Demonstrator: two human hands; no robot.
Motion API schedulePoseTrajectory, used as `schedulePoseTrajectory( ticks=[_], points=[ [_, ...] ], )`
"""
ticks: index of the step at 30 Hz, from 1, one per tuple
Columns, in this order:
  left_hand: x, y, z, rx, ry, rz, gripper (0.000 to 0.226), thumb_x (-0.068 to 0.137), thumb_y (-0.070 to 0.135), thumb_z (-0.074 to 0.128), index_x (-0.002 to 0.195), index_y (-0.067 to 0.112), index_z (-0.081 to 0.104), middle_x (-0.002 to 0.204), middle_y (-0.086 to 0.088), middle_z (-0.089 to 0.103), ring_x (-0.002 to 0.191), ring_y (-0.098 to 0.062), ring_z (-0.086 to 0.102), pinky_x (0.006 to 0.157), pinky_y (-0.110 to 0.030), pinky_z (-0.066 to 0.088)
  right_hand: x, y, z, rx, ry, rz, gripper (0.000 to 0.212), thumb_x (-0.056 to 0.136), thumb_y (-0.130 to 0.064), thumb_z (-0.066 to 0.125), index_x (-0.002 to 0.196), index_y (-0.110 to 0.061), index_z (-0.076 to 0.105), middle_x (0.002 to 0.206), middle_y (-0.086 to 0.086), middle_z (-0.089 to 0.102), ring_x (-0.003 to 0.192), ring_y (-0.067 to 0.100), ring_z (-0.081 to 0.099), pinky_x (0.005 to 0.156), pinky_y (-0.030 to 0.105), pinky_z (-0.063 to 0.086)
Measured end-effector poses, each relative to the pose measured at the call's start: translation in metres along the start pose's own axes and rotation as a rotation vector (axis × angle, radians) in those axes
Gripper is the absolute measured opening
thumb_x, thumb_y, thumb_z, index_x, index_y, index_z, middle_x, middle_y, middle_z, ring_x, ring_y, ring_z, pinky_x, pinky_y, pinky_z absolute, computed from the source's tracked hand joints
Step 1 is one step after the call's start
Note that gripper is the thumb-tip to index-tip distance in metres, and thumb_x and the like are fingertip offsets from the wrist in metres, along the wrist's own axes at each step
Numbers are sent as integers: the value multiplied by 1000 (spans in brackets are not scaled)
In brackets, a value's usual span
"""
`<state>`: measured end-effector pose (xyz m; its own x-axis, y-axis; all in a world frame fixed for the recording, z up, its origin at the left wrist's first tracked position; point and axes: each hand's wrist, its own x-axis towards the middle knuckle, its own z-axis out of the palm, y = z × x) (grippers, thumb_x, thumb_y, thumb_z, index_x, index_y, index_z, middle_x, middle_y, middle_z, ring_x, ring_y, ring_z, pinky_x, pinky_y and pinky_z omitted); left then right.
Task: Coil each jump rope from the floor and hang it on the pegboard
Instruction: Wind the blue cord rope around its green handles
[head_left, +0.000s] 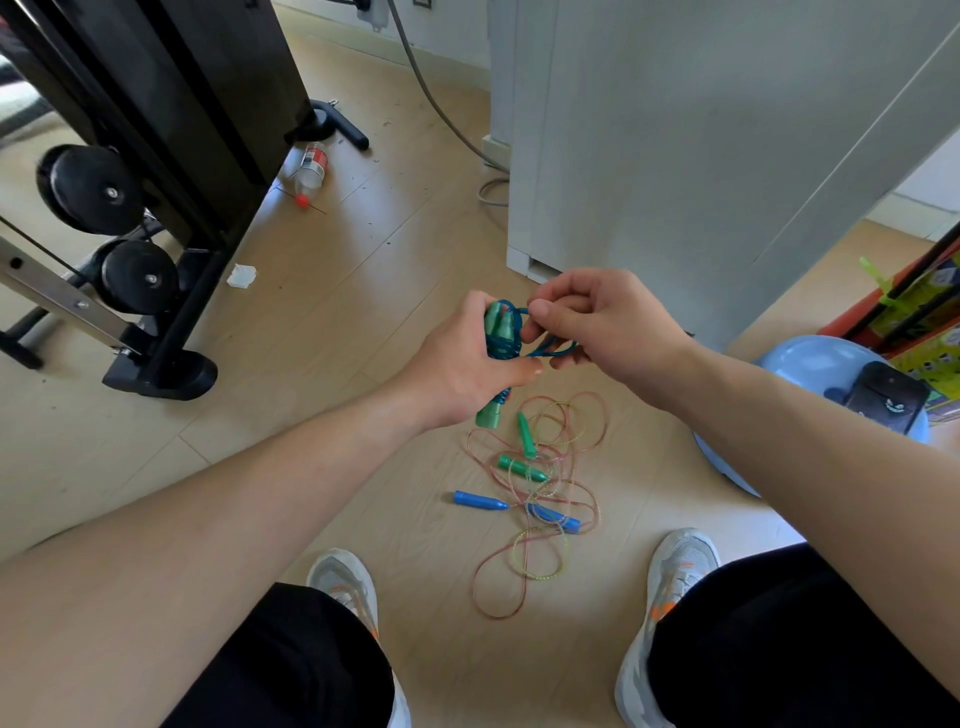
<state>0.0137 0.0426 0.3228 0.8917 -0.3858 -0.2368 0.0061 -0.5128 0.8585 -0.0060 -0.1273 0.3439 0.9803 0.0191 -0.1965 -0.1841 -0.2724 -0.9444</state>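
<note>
Teal jump rope with green plastic handles (500, 347) is bundled up in the left hand (462, 364). That hand has its fingers and thumb curled round both handles plus the coils wound on them, and one handle end pokes out below the palm. Right hand (608, 322) sits just beside it, fingers bent, pinching a loose loop of the teal cord that runs back to the bundle. Looks to me like the wrap-and-tuck stage, so the coil isn't finished yet.

Straight below the hands, on the light wood floor (363, 322), are two more: a thin rope with green plastic handles (522, 467) and a thin rope with blue plastic handles (480, 501). Their pink and yellowish cords are all crossed over each other. Pegboard isn't in view.

What could bite: if the right-hand pinch slips before that last loop is tucked, the springy cord will probably unwind off the handles. Loosen the left grip and the coils could slide off. And the floor pair look tangled enough that yanking one would drag the other along or knot it tighter.
</note>
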Motion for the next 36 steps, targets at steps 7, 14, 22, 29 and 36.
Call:
schedulePoseTrajectory(
  ticks=[7, 14, 22, 29, 36],
  points=[
    [-1, 1, 3, 142, 77, 108, 46, 84, 33, 77, 111, 22, 41, 93, 12, 58, 82, -3, 59, 64, -20, 44, 0, 0, 6, -35, 86, 28, 10, 95, -21, 67, 88, -14, 70, 78, 3, 75, 59, 11, 64, 54, 27, 53],
    [-2, 0, 4, 231, 126, 175, 44, 86, 33, 75, 106, 25, 37, 93, 11, 57, 82, -7, 59, 63, -26, 47, -2, -2, 14, -20, 199, 42, 13, 89, -25, 74, 85, -15, 68, 77, 0, 75, 64, 11, 68, 56, 27, 58],
    [-5, 3, 6, 232, 168, 202, 43, 87, 35, 72, 106, 23, 35, 89, 11, 51, 78, -5, 54, 60, -23, 42, -3, -3, 18, 161, 222, 105, 19, 84, -24, 80, 86, -6, 73, 71, 5, 59, 62, 14, 58, 55, 24, 54],
    [-5, 1, 5, 253, 160, 223, 41, 89, 36, 70, 107, 22, 35, 90, 10, 53, 79, -8, 56, 64, -32, 48, -5, -5, 11, 190, 139, 141, 5, 86, -18, 77, 84, -13, 76, 79, 6, 72, 68, 14, 68, 56, 25, 56],
    [-6, 2, 7, 290, 156, 225, 44, 89, 36, 71, 111, 24, 35, 97, 5, 55, 86, -14, 59, 70, -36, 54, -4, -8, -1, 142, 73, 146, 5, 83, -14, 79, 81, -17, 75, 85, 5, 77, 71, 15, 72, 62, 29, 59]
  ],
)
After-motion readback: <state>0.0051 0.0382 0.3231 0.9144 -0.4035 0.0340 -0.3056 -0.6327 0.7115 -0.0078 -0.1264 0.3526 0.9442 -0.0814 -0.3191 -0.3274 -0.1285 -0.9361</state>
